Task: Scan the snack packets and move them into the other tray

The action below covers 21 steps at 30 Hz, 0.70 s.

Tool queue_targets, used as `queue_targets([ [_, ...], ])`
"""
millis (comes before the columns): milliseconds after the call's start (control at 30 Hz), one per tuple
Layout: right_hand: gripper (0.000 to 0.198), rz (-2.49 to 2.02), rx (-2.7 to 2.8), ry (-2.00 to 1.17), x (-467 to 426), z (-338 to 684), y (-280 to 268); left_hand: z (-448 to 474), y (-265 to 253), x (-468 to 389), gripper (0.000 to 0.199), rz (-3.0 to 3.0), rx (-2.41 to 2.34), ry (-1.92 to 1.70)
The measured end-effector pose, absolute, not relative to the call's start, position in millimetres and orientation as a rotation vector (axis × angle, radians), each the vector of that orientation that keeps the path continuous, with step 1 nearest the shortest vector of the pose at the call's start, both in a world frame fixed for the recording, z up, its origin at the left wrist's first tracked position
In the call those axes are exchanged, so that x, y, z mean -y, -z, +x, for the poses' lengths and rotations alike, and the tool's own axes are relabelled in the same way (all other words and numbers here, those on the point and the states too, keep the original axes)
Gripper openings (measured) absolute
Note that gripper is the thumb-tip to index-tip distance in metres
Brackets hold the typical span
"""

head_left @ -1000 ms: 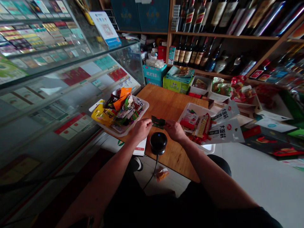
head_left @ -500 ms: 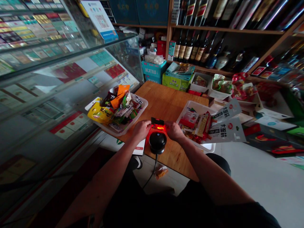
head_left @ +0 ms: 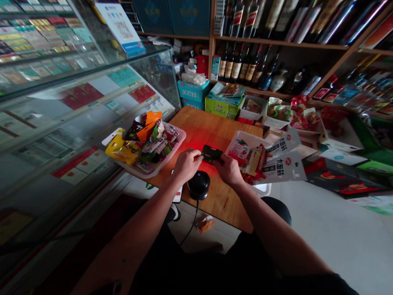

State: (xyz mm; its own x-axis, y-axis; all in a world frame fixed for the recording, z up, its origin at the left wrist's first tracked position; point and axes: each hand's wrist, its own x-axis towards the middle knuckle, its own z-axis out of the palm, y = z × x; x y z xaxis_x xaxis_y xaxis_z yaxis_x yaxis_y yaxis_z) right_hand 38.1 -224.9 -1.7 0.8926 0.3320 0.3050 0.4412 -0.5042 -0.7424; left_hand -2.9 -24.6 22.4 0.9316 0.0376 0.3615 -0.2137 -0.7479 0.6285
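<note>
1. The left hand (head_left: 188,164) and right hand (head_left: 229,169) are both closed, fingertips pinching opposite ends of a small, flat, dark green packet (head_left: 211,153).
2. That packet is held up over the brown wooden counter (head_left: 192,119), just beyond a round, glossy black scanner-like device (head_left: 198,184) and apart from it.
3. Red light falls on the counter around the packet, so the device seems to be lit; whether it has read anything cannot be told.
4. The packet is in hand, not yet set down in either container.
5. Assorted packets fill the white plastic tub (head_left: 168,157) at left; more lie in the translucent plastic tub (head_left: 250,138) at right. How many are done or left is unclear.
</note>
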Motion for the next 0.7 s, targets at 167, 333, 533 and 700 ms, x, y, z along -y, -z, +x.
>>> queue_targets([
  [167,0.012,-2.203,0.424,0.282,259.8,34.1,-8.3,4.1,-36.1,63.4,0.011,2.314,0.213,-0.335],
  [333,0.015,-2.284,0.395,0.382,301.8,29.1,-14.4,9.7,-37.6,99.2,0.010,2.257,0.215,-0.186],
  [533,0.021,-2.471,0.561,0.320,343.7,22.7,-20.8,4.3,-27.7,123.2,0.010,2.272,0.228,-0.162],
  [700,0.016,-2.512,0.543,0.306,353.6,15.1,-15.9,-14.9,-23.0,127.6,0.015,2.293,0.232,-0.160],
])
